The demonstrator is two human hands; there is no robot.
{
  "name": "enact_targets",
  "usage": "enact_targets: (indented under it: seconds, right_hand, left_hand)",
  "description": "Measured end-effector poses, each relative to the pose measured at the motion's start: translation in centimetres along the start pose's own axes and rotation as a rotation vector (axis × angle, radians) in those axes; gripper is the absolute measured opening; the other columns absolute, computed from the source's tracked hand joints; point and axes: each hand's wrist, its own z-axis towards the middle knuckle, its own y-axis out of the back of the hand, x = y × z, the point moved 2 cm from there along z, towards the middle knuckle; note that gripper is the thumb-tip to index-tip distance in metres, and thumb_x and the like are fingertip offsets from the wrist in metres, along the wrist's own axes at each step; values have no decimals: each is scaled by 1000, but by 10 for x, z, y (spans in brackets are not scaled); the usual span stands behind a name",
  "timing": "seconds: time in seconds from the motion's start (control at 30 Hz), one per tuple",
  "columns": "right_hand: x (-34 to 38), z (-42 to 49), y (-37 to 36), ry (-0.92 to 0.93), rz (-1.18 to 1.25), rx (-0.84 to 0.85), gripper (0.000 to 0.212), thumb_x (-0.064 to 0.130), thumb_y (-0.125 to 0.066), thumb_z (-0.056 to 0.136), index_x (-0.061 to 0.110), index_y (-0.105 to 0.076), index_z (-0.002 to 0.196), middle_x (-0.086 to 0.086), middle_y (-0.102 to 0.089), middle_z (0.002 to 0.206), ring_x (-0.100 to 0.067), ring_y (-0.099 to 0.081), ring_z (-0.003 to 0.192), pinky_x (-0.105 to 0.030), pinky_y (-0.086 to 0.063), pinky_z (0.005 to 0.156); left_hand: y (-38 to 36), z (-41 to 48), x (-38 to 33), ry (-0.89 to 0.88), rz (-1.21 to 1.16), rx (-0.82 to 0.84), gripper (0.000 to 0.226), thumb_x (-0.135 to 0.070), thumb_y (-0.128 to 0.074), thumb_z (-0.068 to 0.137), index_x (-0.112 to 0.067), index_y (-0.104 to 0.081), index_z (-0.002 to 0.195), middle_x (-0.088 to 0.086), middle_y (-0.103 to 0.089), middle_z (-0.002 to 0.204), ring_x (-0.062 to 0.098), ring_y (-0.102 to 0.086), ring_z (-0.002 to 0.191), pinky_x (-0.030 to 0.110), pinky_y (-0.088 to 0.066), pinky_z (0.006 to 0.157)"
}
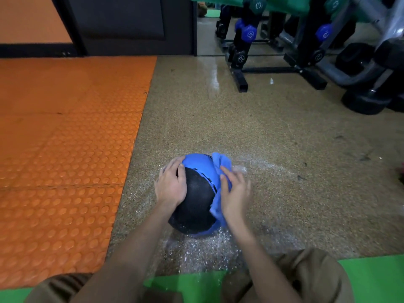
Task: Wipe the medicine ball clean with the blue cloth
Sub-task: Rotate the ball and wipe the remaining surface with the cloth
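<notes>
Left hand [171, 185] spread flat over the left flank of the medicine ball [197, 200]; right hand [235, 193], fingers extended, pressing the blue cloth [221, 164] against the ball's right flank. The hands lie apart, one on each side. The ball, black with a blue panel, rests on the speckled floor [218, 119] just ahead of the person, ringed by white flecks [203, 250]. Orange studded mat [65, 138] to the left; green mat [371, 272] along the near edge; dumbbell rack [240, 64] beyond, at upper right
</notes>
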Motion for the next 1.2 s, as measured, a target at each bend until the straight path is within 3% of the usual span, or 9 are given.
enact_targets:
  seconds: [0.1, 0.27, 0.43, 0.67, 0.77, 0.87, 0.93, 1.13, 1.2]
  right_hand:
    - [3, -50, -6, 155, 82, -109, 28, 24, -49, 89, 18, -70, 106, 2, -61, 115, -17, -39, 92, -6, -25, 91]
    - [0, 13, -24, 70, 41, 39, 26, 20, -51, 91, 14, -69, 107, -9, -62, 118, -27, -47, 99, -21, -31, 87]
    - [-11, 66, -34, -182, 76, 240, 26, 16, -53, 92, 14, -66, 114, -6, -61, 120, -27, -56, 110, -29, -39, 92]
    - [20, -34, -16, 329, 58, 1, 35, 38, -40, 94, 22, -69, 108, -1, -63, 112, -20, -46, 90, -20, -35, 84]
    - [-16, -27, -24, -1, 172, -31, 34, 34, -45, 94, 16, -67, 113, -6, -61, 115, -19, -48, 103, -25, -37, 90]
    - [-60, -8, -40, -599, 390, 125, 20, 13, -53, 93, 3, -69, 100, -17, -65, 104, -32, -58, 104, -36, -43, 86]
    - [-63, -2, -43, -754, 397, 228, 18, 10, -53, 92, 2, -69, 95, -19, -67, 102, -29, -61, 96, -37, -45, 82]
    - [7, -19, -27, -60, 163, 51, 23, 20, -57, 89, 14, -69, 107, 1, -61, 109, -14, -49, 101, -18, -32, 92]
    - [-10, -16, -30, -90, 224, 93, 25, 26, -54, 91, 17, -68, 109, 2, -62, 112, -14, -54, 102, -22, -38, 93]
  left_hand:
    - [3, 13, 10, 1, -75, 23, 56, -40, -22, 88, -23, -56, 128, -5, -52, 138, 21, -43, 130, 34, -28, 110]
    - [10, 5, 15, 150, -7, 61, 42, -36, -28, 102, -25, -41, 141, -1, -37, 148, 20, -26, 138, 32, -12, 112]
    - [17, -34, 11, 266, 111, -28, 62, -59, -39, 91, -18, -39, 137, 15, -32, 139, 31, -23, 131, 47, -19, 108]
    - [7, 13, -14, 1, 289, 14, 47, -45, -34, 98, -27, -41, 141, -5, -30, 153, 21, -20, 142, 49, -16, 114]
    - [10, 2, -8, 62, 317, -21, 43, -41, -34, 98, -31, -44, 139, -10, -38, 149, 17, -29, 139, 45, -23, 112]
    - [12, -10, -7, 159, 284, -79, 43, -39, -30, 100, -31, -41, 141, -10, -35, 150, 16, -25, 140, 45, -18, 111]
    - [14, -10, -8, 210, 272, -96, 44, -38, -28, 100, -30, -39, 142, -10, -33, 151, 17, -24, 140, 45, -16, 112]
    - [21, -3, -5, 227, 233, -65, 43, -39, -28, 100, -31, -42, 139, -9, -35, 149, 21, -27, 138, 46, -19, 110]
    - [32, 1, 6, 232, 176, -27, 38, -43, -36, 97, -36, -49, 133, -9, -41, 143, 23, -30, 133, 46, -21, 107]
